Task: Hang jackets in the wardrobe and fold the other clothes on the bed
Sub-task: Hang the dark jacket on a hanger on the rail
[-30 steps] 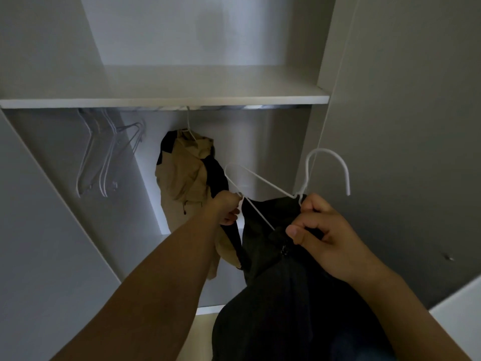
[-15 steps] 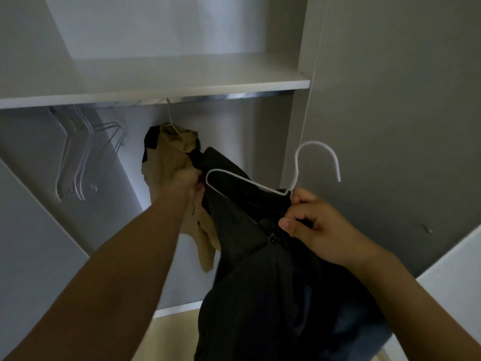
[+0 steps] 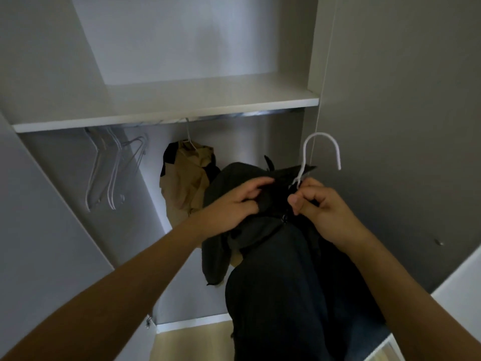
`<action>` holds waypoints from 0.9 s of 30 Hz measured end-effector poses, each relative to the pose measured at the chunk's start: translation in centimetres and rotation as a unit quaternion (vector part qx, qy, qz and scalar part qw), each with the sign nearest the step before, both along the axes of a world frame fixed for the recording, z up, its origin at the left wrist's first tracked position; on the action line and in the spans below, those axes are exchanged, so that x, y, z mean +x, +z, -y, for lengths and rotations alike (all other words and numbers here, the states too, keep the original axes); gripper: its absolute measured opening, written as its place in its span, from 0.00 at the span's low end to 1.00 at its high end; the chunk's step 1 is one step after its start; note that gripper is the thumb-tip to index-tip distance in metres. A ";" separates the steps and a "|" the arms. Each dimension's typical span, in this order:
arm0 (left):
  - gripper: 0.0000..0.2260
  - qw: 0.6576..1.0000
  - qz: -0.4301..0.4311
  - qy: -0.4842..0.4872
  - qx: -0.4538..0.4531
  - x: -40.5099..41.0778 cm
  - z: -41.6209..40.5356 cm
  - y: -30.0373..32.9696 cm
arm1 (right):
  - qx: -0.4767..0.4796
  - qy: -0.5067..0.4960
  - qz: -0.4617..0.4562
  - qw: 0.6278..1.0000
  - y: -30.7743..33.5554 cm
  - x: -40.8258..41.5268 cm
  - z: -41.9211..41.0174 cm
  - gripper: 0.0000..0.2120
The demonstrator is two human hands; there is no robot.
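A black jacket [image 3: 281, 277] hangs in front of me on a white wire hanger [image 3: 322, 147], whose hook sticks up free of the rail. My right hand [image 3: 320, 207] pinches the hanger's neck at the jacket's collar. My left hand [image 3: 234, 201] grips the jacket's left shoulder fabric near the collar. The hanger's arms are hidden inside the jacket. Behind it, a tan and black jacket [image 3: 187, 178] hangs on a white hanger from the wardrobe rail [image 3: 234, 117].
Several bare white hangers [image 3: 112, 170] hang at the rail's left end. A white shelf [image 3: 166, 110] lies just above the rail. The open wardrobe door [image 3: 403, 126] stands at the right. Wooden floor [image 3: 192, 342] shows below.
My left hand has moved right, from the hanger's left tip to the jacket's shoulder near the collar. The black fabric now covers the hanger's arm that was bare before.
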State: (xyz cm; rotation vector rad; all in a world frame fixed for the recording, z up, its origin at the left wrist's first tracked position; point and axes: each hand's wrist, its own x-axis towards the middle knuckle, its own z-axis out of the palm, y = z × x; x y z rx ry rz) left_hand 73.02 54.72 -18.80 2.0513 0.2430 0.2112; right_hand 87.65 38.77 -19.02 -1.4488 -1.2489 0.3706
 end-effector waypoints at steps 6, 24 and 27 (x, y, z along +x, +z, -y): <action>0.21 0.860 0.222 0.348 0.301 -1.9 5.3 -3.3 | 0.031 -0.025 -0.043 0.998 1.4 -0.3 -0.4 0.15; 0.11 0.945 -0.085 -0.014 0.317 -7.5 5.1 -1.2 | -0.033 -0.134 0.053 0.989 0.4 1.9 -3.9 0.14; 0.11 0.931 -0.136 0.055 0.334 -8.3 4.7 0.0 | -0.025 -0.119 0.048 0.991 0.8 1.6 -4.3 0.13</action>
